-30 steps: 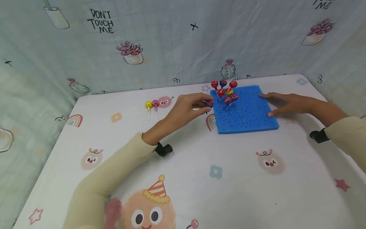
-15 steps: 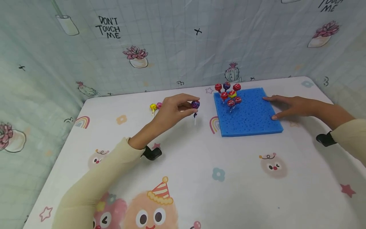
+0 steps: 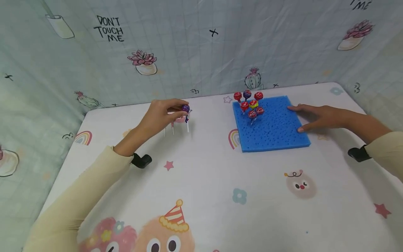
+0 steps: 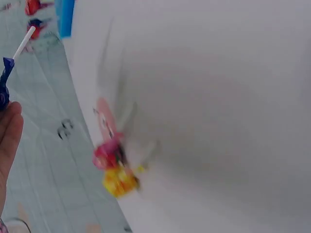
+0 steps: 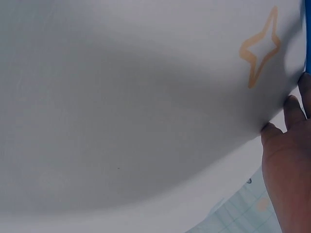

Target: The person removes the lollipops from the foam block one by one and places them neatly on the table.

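My left hand (image 3: 160, 117) pinches a purple-wrapped lollipop (image 3: 186, 108) by its round head, its white stick pointing down above the table. In the left wrist view the same lollipop (image 4: 6, 80) shows at the left edge by the fingertips. A pink lollipop (image 4: 108, 154) and a yellow lollipop (image 4: 120, 182) lie side by side on the table; in the head view the left hand hides their heads and leaves the sticks showing. Fingers spread, my right hand (image 3: 324, 116) touches the right edge of a blue foam board (image 3: 274, 129).
Several wrapped lollipops, mostly red (image 3: 252, 114), stand upright in the board's upper left part. The white table (image 3: 204, 182) has printed cartoon figures. Behind it hangs a patterned curtain (image 3: 182, 52).
My left hand has moved left, away from the foam board, carrying the purple lollipop over to the two lying ones. The right hand stays at the board's edge.
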Demonstrator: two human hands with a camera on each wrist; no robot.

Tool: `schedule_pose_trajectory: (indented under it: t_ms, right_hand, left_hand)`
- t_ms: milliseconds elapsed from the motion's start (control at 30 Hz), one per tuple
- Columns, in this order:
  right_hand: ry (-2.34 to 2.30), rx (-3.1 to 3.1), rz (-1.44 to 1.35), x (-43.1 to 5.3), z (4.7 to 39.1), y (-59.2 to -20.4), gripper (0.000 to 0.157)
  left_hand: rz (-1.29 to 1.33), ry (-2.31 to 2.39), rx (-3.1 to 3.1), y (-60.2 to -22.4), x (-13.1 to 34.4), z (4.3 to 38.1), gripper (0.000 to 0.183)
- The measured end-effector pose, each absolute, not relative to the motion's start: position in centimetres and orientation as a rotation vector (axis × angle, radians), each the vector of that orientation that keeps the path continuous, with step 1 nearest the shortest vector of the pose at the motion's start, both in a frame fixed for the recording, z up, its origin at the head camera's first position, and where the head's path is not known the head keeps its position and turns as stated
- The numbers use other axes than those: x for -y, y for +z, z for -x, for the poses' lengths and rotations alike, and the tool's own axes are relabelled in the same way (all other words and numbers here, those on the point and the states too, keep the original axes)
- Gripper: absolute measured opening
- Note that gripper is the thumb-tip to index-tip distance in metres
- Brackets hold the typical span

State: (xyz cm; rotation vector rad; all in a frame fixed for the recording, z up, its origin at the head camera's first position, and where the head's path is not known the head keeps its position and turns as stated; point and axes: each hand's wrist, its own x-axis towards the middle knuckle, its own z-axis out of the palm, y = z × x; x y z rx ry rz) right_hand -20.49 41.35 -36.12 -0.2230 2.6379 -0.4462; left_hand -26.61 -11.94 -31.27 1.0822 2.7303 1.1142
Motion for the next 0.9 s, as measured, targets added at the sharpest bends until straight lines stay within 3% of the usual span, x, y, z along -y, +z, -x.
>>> schedule_pose_trajectory:
  t_ms: [333,900]
  right_hand:
    - [-0.471,-2.626,0.195,-41.3,20.7,-36.0,0.096]
    - [-0.46,-2.638,0.229,-41.3,20.5,-36.4,0.093]
  left_hand:
    - [-1.058,0.89,-2.779,-31.7,14.5,29.5,0.032]
    - [-1.105,0.8,-2.766,-33.7,15.2,30.6,0.03]
